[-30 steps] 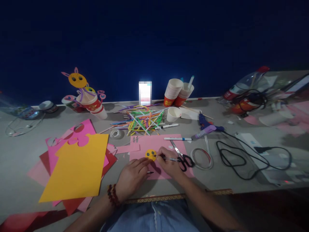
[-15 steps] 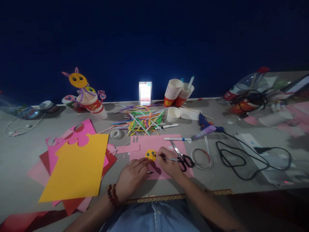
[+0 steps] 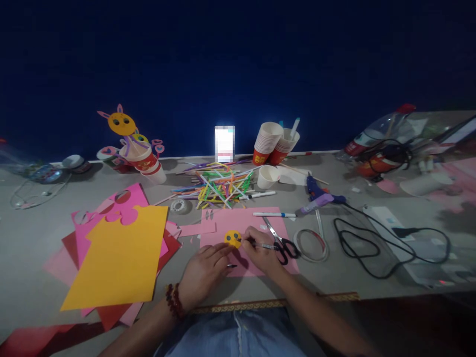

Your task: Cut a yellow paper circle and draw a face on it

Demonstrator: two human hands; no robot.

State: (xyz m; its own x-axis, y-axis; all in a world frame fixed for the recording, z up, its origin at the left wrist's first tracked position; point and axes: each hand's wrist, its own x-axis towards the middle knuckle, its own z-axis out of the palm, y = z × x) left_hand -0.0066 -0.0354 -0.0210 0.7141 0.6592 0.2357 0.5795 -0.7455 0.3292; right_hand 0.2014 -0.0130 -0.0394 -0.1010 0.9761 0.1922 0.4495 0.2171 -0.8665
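A small yellow paper circle [image 3: 231,235] with two dark grey spots like eyes rests over a pink paper sheet [image 3: 219,219]. My left hand [image 3: 206,270] is bent over its lower left edge, fingertips holding it. A dark pointed tip [image 3: 231,266], perhaps of a pen or cap, pokes out below that hand; the rest is hidden. My right hand [image 3: 259,252] grips a marker [image 3: 268,246] whose tip meets the circle near its right spot. Black-handled scissors [image 3: 286,249] lie just right of my right hand, and a white-and-blue marker [image 3: 274,214] lies above them.
Coloured paper sheets [image 3: 119,258] are stacked at left. Pipe cleaners [image 3: 223,184] are piled behind the pink sheet, near stacked paper cups [image 3: 267,144] and a glue gun [image 3: 320,192]. A tape roll [image 3: 311,244] and black cable [image 3: 357,248] lie at right. Decorated cups [image 3: 143,158] stand back left.
The view has shifted very slightly. Both hands, the yellow circle and the marker look to be in the same places.
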